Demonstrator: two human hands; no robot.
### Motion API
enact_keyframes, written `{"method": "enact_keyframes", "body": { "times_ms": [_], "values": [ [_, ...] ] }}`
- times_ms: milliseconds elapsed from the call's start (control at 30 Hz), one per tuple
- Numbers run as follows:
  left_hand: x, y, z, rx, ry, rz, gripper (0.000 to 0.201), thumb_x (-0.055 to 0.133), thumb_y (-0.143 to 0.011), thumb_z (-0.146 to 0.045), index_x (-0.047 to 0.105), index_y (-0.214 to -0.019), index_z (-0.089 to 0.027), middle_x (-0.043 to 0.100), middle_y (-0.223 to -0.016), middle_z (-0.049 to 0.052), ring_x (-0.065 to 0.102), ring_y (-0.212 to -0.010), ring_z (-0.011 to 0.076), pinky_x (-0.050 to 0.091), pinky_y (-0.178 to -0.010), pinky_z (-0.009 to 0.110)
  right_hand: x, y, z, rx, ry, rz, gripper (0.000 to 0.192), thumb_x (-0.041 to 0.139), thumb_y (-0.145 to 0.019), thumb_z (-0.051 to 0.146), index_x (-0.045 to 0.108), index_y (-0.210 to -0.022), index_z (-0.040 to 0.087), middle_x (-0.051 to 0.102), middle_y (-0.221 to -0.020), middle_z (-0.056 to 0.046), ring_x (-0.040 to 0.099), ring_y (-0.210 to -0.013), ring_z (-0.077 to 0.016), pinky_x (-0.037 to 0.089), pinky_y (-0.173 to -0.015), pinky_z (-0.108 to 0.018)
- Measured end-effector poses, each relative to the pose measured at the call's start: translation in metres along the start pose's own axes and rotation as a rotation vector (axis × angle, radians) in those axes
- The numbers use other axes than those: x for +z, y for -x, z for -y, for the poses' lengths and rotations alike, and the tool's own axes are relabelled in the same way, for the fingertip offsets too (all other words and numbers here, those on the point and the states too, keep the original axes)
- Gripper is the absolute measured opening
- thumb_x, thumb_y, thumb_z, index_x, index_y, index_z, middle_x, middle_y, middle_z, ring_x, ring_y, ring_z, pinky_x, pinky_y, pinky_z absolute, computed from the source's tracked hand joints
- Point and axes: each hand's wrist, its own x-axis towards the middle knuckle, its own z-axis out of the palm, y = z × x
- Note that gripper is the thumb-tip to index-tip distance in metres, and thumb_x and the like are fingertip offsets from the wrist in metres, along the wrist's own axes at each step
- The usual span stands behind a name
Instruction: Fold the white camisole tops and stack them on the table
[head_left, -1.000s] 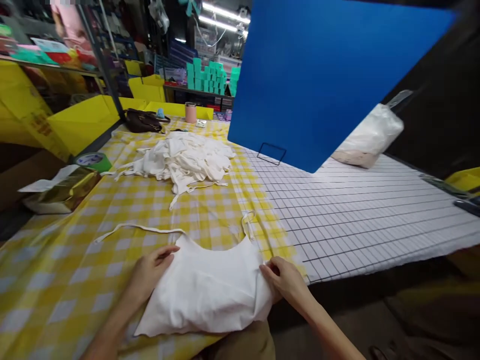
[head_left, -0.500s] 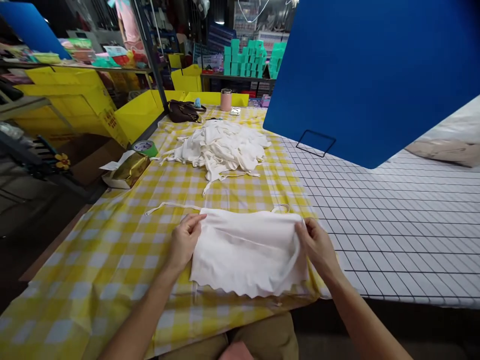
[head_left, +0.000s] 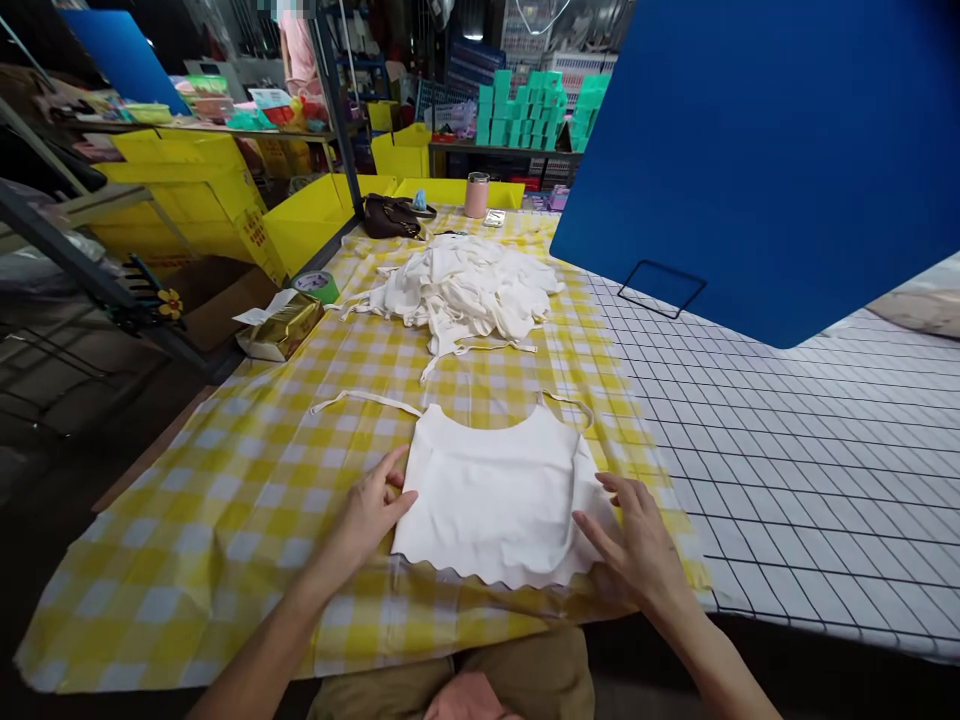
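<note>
A white strappy camisole top (head_left: 487,490) lies flat in front of me on the yellow checked cloth, its wavy hem toward me and its thin straps stretching away. My left hand (head_left: 371,505) rests at its left side edge, thumb and forefinger apart, the thumb touching the fabric. Over its right side, my right hand (head_left: 634,530) has the thumb and fingers spread, with the fingertips on or just above the cloth. Farther back, a heap of similar white garments (head_left: 480,285) sprawls with loose straps.
A large blue board (head_left: 750,150) rises at the right beside a white grid-patterned cloth (head_left: 787,480). Left of the heap are a gold tissue pack (head_left: 281,328) and green tape roll (head_left: 316,286). Behind stand a dark bag (head_left: 390,216), pink cup (head_left: 476,196) and yellow boxes (head_left: 315,220).
The camisole's upper edge, held up in both hands before, now lies spread on the table with its neckline showing. Both hands have loosened and moved down along its sides.
</note>
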Motion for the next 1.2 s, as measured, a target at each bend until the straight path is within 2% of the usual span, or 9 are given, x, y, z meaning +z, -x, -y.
{"method": "enact_keyframes", "body": {
  "times_ms": [133, 267, 433, 533, 733, 833, 967, 1067, 1200],
  "values": [
    [0.007, -0.007, -0.012, 0.229, -0.317, -0.078, 0.043, 0.050, -0.079, -0.021, 0.050, -0.122, -0.021, 0.053, -0.112, 0.007, 0.054, -0.099, 0.0202, 0.045, -0.087, 0.034, -0.004, -0.013, 0.000, -0.206, 0.070, 0.081, 0.040, 0.039, -0.086, 0.044, 0.052, -0.119, 0.024, 0.051, -0.126, -0.009, 0.047, -0.109, -0.0268, 0.040, -0.091, -0.043],
    [0.012, -0.026, -0.036, 0.387, -0.525, 0.123, 0.037, 0.050, -0.081, -0.017, 0.052, -0.117, -0.021, 0.051, -0.121, 0.007, 0.051, -0.108, 0.0231, 0.044, -0.086, 0.033, -0.008, -0.048, 0.003, -0.366, 0.179, 0.279, 0.034, 0.033, -0.089, 0.028, 0.060, -0.109, 0.023, 0.058, -0.119, -0.006, 0.051, -0.097, -0.0246, 0.042, -0.085, -0.041],
    [0.008, -0.041, -0.048, 0.334, -0.671, 0.241, 0.013, 0.049, -0.082, -0.022, 0.060, -0.087, -0.018, 0.058, -0.091, 0.006, 0.058, -0.080, 0.0210, 0.043, -0.066, 0.029, -0.014, -0.082, -0.001, -0.423, 0.334, 0.494, 0.030, 0.036, -0.083, 0.015, 0.064, -0.093, 0.022, 0.063, -0.095, -0.007, 0.052, -0.082, -0.0221, 0.043, -0.071, -0.034],
    [-0.002, -0.047, -0.042, 0.332, -0.620, 0.241, 0.019, 0.046, -0.083, -0.026, 0.059, -0.072, -0.018, 0.056, -0.082, 0.004, 0.057, -0.076, 0.0191, 0.040, -0.065, 0.027, -0.024, -0.087, -0.005, -0.408, 0.343, 0.543, 0.025, 0.040, -0.079, 0.014, 0.062, -0.085, 0.022, 0.060, -0.088, -0.007, 0.053, -0.080, -0.0211, 0.042, -0.064, -0.030],
    [-0.023, -0.064, -0.029, 0.270, -0.502, 0.080, 0.020, 0.046, -0.084, -0.028, 0.058, -0.074, -0.016, 0.052, -0.085, 0.005, 0.055, -0.076, 0.0172, 0.042, -0.070, 0.028, -0.035, -0.094, -0.007, -0.305, 0.152, 0.522, 0.018, 0.039, -0.079, 0.018, 0.055, -0.072, 0.022, 0.057, -0.082, -0.004, 0.054, -0.070, -0.0167, 0.042, -0.060, -0.027],
    [-0.022, -0.067, -0.028, 0.176, -0.578, -0.022, 0.015, 0.047, -0.084, -0.024, 0.057, -0.079, -0.015, 0.053, -0.092, 0.006, 0.056, -0.081, 0.0183, 0.042, -0.072, 0.028, -0.026, -0.098, -0.010, -0.231, 0.113, 0.386, 0.015, 0.038, -0.081, 0.021, 0.053, -0.080, 0.021, 0.057, -0.089, -0.006, 0.056, -0.070, -0.0164, 0.045, -0.063, -0.029],
    [-0.014, -0.055, -0.024, 0.101, -0.697, -0.162, 0.024, 0.053, -0.082, -0.021, 0.049, -0.105, -0.015, 0.051, -0.109, 0.009, 0.055, -0.094, 0.0213, 0.043, -0.074, 0.029, -0.015, -0.082, -0.014, -0.165, 0.108, 0.188, 0.023, 0.038, -0.083, 0.026, 0.050, -0.102, 0.020, 0.050, -0.110, -0.010, 0.058, -0.076, -0.0186, 0.049, -0.067, -0.034],
    [-0.010, -0.031, -0.022, 0.035, -0.702, -0.181, 0.025, 0.053, -0.083, -0.027, 0.046, -0.105, -0.016, 0.052, -0.108, 0.009, 0.055, -0.095, 0.0213, 0.043, -0.074, 0.029, -0.019, -0.058, -0.020, -0.250, 0.044, 0.296, 0.024, 0.044, -0.084, 0.036, 0.052, -0.103, 0.024, 0.050, -0.110, -0.008, 0.059, -0.086, -0.0203, 0.050, -0.071, -0.034],
    [-0.005, 0.000, -0.025, -0.079, -0.666, -0.040, 0.022, 0.050, -0.084, -0.039, 0.049, -0.088, -0.017, 0.055, -0.096, 0.007, 0.057, -0.084, 0.0209, 0.043, -0.070, 0.031, -0.026, -0.029, -0.030, -0.342, 0.034, 0.482, 0.028, 0.055, -0.079, 0.042, 0.057, -0.103, 0.028, 0.050, -0.115, -0.006, 0.056, -0.099, -0.0222, 0.051, -0.078, -0.034]
  ]
}}
